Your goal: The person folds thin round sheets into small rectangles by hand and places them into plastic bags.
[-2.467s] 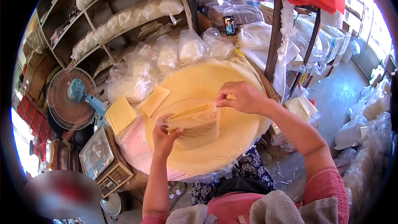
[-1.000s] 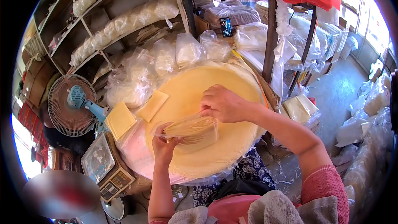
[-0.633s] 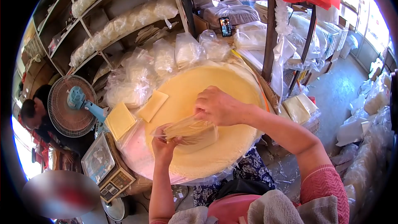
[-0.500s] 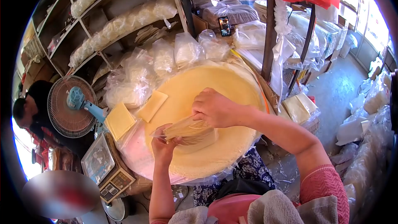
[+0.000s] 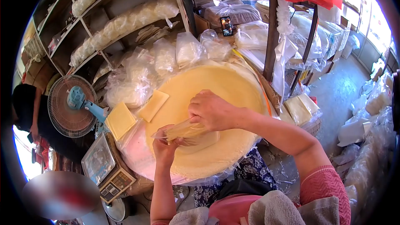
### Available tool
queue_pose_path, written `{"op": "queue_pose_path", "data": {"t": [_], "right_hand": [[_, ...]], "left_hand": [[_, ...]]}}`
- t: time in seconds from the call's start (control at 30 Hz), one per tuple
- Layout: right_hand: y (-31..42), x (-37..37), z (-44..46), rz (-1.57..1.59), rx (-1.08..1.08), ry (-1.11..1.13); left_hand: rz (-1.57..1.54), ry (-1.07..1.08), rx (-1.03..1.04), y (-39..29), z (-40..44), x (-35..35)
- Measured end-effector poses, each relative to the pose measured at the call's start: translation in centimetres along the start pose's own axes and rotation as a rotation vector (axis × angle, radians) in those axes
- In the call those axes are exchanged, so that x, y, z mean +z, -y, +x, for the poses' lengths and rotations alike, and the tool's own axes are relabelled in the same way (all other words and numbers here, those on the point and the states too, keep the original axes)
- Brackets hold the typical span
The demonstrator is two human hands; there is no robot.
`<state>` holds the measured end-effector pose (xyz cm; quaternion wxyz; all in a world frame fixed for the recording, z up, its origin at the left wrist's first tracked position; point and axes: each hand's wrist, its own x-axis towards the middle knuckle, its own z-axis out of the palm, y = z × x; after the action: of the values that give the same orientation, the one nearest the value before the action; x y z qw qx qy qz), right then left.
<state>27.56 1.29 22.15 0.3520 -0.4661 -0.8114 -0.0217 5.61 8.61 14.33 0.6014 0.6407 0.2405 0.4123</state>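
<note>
Between my hands is a clear plastic bag [image 5: 186, 134] with thin, pale-yellow sheets inside, held slantwise over the round table. My left hand [image 5: 166, 146] grips its lower left end, thumb on the near side. At the upper right end, my right hand [image 5: 211, 110] is closed on the bag, fingers bent downward; its fingertips are partly hidden. Below them spreads a wide, round, yellow layer [image 5: 233, 83] that covers most of the tabletop. A pale block [image 5: 208, 141] lies on it just under the bag. To the left are two flat stacks of yellow squares, one stack [image 5: 121, 121] and a smaller one [image 5: 153, 106].
A fan [image 5: 71, 106] and a digital scale [image 5: 112, 179] stand at the left. Filled plastic bags [image 5: 164, 56] line the table's far edge. A phone [image 5: 226, 26] stands behind them. Shelves [image 5: 89, 29] rise at the back left. Another person [image 5: 27, 104] is beyond the fan.
My right hand has shifted slightly left along the bag. My left hand keeps its hold. The person behind the fan has changed posture, an arm now hanging down.
</note>
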Motion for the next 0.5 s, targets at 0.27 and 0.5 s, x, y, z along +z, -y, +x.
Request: {"op": "queue_pose_path", "data": {"t": [0.27, 0.5], "right_hand": [[0.3, 0.5, 0.4, -0.036, -0.016, 0.022], [0.7, 1.4, 0.5, 0.037, -0.044, -0.012]], "left_hand": [[-0.005, 0.0, 0.006, 0.1, 0.0, 0.0], [-0.002, -0.009, 0.001, -0.2, -0.2, 0.3]]}}
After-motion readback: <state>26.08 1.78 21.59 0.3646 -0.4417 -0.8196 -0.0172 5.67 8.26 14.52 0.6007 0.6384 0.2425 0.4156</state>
